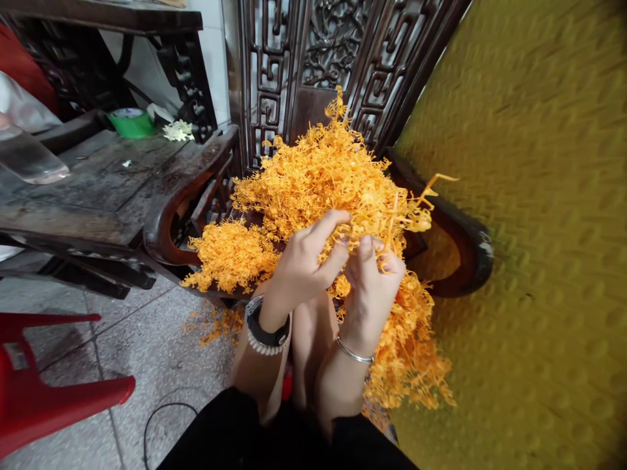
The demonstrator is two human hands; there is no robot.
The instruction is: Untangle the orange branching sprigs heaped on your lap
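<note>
In front of my knees, a big heap of orange plastic sprigs (pixel 323 170) is piled on a dark carved wooden chair (pixel 470 254). Held over the heap is one orange plastic sprig (pixel 416 215), its thin branches pointing to the right. My right hand (pixel 375 281) is closed, its thumb and fingers pinching the sprig's lower stems. My left hand (pixel 311 258), with a dark band and a bead bracelet at the wrist, is closed too, thumb and forefinger drawn together at the sprig's left end. What exactly lies between its fingertips is partly hidden.
On the left, a dark wooden bench (pixel 88 189) bears a green tape roll (pixel 130 122) and a small pale pile (pixel 178 130). A red plastic stool (pixel 59 418) and a black cable (pixel 151 418) are on the floor. A yellow textured sheet (pixel 533 196) stands at right.
</note>
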